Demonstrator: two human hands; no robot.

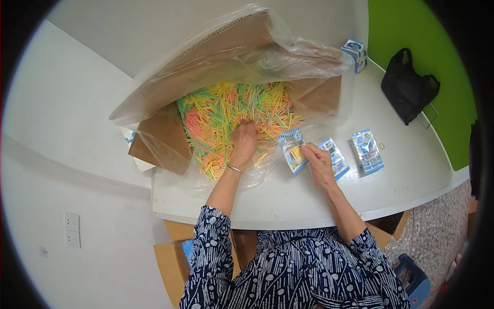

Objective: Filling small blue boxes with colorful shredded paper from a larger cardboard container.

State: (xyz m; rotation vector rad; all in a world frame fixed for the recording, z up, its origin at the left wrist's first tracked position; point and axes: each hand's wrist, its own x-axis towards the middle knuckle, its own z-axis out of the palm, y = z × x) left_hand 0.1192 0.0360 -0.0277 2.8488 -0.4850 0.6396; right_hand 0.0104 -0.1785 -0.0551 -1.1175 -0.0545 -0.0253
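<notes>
A plastic-lined cardboard box (314,95) lies open towards me, with a heap of thin yellow, green, pink and orange sticks (221,118) spilling to its near edge. My left hand (244,140) reaches into the heap, its bent fingers closed among the sticks and the fingertips partly hidden. Between thumb and fingers, my right hand (320,162) is closed on a small clear packet (292,149) with blue-and-white striped ends; some yellow sticks show inside. Just behind that hand lies a second packet (337,157), partly covered. Farther right, a third packet (367,152) rests flat on the table.
The white table (267,208) has a curved front edge. A rubber band (382,146) lies by the third packet. Small blue-and-white boxes (355,54) are stacked at the back, and a black plastic bag (409,87) is at the right. Cardboard boxes (172,268) stand below the table.
</notes>
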